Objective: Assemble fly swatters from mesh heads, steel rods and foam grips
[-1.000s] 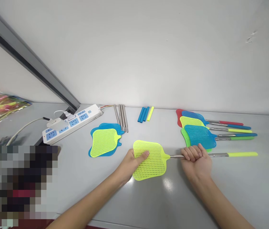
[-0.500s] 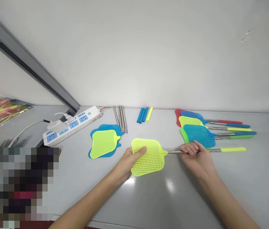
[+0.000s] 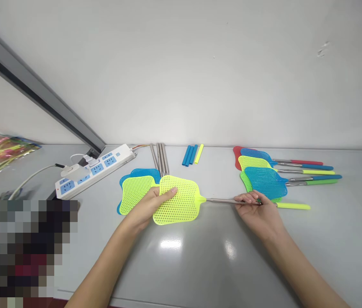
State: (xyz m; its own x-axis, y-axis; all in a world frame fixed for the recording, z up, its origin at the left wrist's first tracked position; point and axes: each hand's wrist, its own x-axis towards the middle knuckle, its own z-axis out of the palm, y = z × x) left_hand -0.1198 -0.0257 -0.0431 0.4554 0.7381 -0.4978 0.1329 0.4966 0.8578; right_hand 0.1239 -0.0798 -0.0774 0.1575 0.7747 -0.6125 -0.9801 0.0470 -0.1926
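Note:
A yellow fly swatter [image 3: 178, 209] is held level above the table. My left hand [image 3: 147, 205] is closed on the far left edge of its mesh head, thumb on top. Around the metal rod curl the fingers of my right hand [image 3: 254, 209], close to the yellow grip [image 3: 293, 206]. Behind my left hand lie another yellow swatter head [image 3: 136, 192] and blue swatter heads [image 3: 145, 172], partly covered. Just beyond my right hand, a blue swatter [image 3: 264, 182] rests on a group of whole swatters in red, blue, yellow and green.
Several metal rods [image 3: 162, 158] lie near the wall. Blue grip tubes [image 3: 189, 155] and a yellow tube [image 3: 199, 154] are beside them. At left are a white power strip [image 3: 97, 171] with plugs and cords, and bagged colourful items [image 3: 4, 154].
The yellow swatter has moved left with my left hand, now overlapping the loose heads. My right hand shifted less, so more bare rod shows between it and the mesh head.

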